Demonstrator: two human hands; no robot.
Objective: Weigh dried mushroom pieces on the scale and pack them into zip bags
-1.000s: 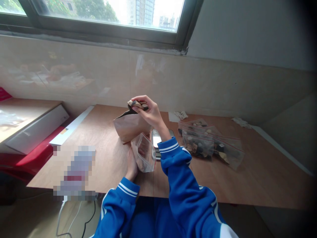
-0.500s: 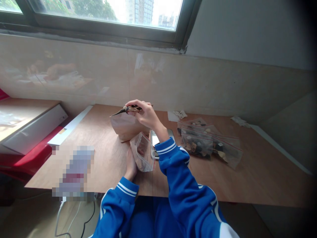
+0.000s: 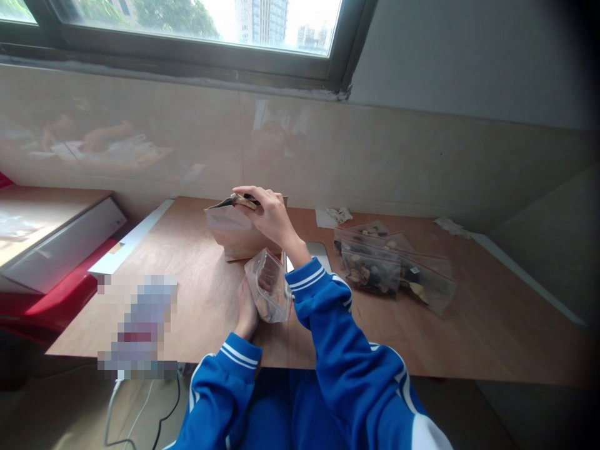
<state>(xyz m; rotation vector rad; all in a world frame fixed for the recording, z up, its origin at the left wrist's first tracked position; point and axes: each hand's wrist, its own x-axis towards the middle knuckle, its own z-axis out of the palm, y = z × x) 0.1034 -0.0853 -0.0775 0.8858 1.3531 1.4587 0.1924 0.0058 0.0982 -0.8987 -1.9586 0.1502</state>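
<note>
My left hand (image 3: 247,307) is wrapped round the side of a clear zip bag (image 3: 274,312), which stands tilted with its mouth spread; its red seal strip shows. Behind it stands a brown paper bag (image 3: 239,240) with an open top. Over that opening is my right hand (image 3: 266,214), fingers pinched on a pale brown, dry-looking piece (image 3: 244,201) whose kind I cannot make out. Under my right wrist lies a flat silver-edged device (image 3: 320,253), partly covered by the sleeve.
Several clear zip bags (image 3: 370,265) with dark and pale pieces lie to the right. Crumpled white paper (image 3: 340,215) sits near the wall. A blurred-out object (image 3: 145,325) with cables is at the left front edge. A second table (image 3: 56,209) stands far left, by a red seat (image 3: 65,306).
My right hand has shifted slightly left and up over the paper bag's mouth, still pinching the piece. The view has moved a little. My left hand stays on the zip bag.
</note>
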